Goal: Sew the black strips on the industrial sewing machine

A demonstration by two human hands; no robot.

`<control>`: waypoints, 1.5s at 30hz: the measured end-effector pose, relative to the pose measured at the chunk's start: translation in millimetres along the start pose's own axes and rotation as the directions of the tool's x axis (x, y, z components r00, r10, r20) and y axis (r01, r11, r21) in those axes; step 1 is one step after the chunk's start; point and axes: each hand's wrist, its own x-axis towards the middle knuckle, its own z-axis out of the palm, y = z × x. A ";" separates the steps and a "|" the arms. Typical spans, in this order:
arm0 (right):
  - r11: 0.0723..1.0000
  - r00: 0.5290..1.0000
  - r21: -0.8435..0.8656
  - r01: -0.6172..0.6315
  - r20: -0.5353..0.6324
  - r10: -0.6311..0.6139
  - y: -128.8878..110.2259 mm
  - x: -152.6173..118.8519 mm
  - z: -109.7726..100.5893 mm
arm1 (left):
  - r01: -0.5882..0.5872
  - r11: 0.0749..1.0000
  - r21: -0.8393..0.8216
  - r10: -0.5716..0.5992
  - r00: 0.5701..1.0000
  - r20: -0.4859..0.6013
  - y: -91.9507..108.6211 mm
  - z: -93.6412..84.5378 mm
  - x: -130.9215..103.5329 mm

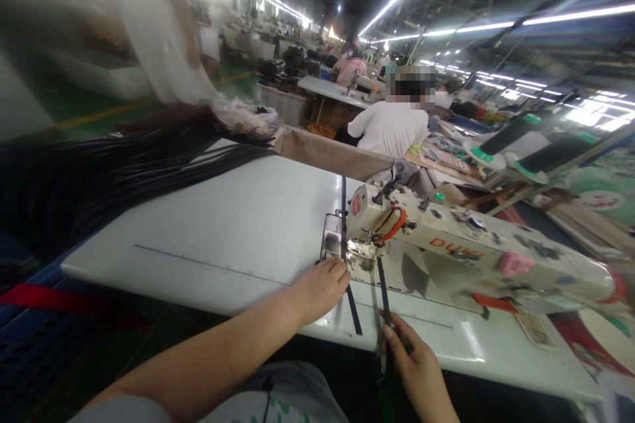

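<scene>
Fingers of your left hand (323, 285) lie together over a long black strip (354, 312) beside the sewing machine (419, 228); whether they clamp it, I cannot tell. Your right hand (415, 355) pinches a second black strip (383, 291) at the white table's (243, 211) front edge.

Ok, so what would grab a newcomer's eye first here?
Probably the pale sewing machine with orange lettering, on the right of the white table, and the sprawling heap of black strips at the left. Then, near the table's front edge, the left hand lies over one dark strip in front of the needle area, while the right hand grips another strip.
</scene>
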 end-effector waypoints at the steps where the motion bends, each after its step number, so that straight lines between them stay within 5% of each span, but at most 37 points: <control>1: 1.000 0.999 0.011 0.000 -0.035 0.000 2.2 5.4 3.8 | -0.004 1.000 0.004 0.004 1.000 -0.006 0.1 0.8 0.1; 7: 0.991 0.986 0.129 -0.026 -0.161 0.047 14.5 30.4 23.1 | -0.035 0.999 0.034 0.036 0.999 -0.041 -0.7 1.9 -1.9; 14: 0.992 0.977 0.130 -0.006 -0.209 0.033 10.7 24.9 28.5 | -0.063 0.997 0.033 0.064 0.997 -0.044 -0.3 -4.2 -1.5; 24: 0.987 0.988 0.157 -0.030 -0.146 0.053 -17.3 16.0 22.9 | -0.002 0.999 -0.050 -0.002 0.997 -0.077 -2.7 10.9 -3.6; 31: 0.986 0.986 0.166 -0.031 -0.155 0.056 -23.8 13.6 22.6 | 0.145 0.979 -0.141 -0.163 0.978 -0.129 -11.2 13.5 -1.3; 45: 0.973 0.984 0.224 -0.049 -0.155 0.085 -19.9 13.3 26.1 | 0.303 0.930 -0.210 -0.299 0.953 0.051 -17.6 3.8 10.1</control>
